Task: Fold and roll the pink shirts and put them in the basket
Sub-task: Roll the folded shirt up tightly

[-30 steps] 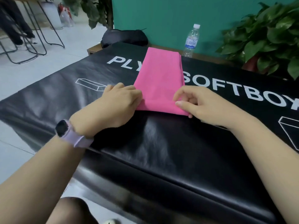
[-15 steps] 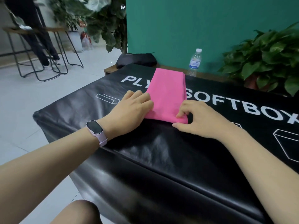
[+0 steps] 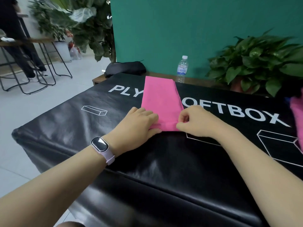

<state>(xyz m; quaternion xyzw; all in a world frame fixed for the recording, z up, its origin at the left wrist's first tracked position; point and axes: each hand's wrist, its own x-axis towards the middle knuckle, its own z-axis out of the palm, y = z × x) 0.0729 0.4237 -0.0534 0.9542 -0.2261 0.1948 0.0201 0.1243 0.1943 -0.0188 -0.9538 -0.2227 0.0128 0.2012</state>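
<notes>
A pink shirt [image 3: 161, 97], folded into a long narrow strip, lies lengthwise on the black padded box [image 3: 114, 145]. Its near end is turned over into a small roll. My left hand [image 3: 139, 122] grips the left side of that rolled end, fingers curled over it. My right hand [image 3: 195, 122] pinches the right side between thumb and fingers. More pink cloth [image 3: 297, 117] shows at the far right edge, partly cut off. No basket is in view.
A water bottle [image 3: 182, 68] and a black bag [image 3: 125, 68] stand on a wooden bench behind the box. A potted plant [image 3: 255, 63] is at the back right. Metal stools [image 3: 32, 66] and a standing person are on the floor at left.
Both hands have closed on the shirt's near end and turned it over into a first small roll. The camera has tilted up and shows more of the room.
</notes>
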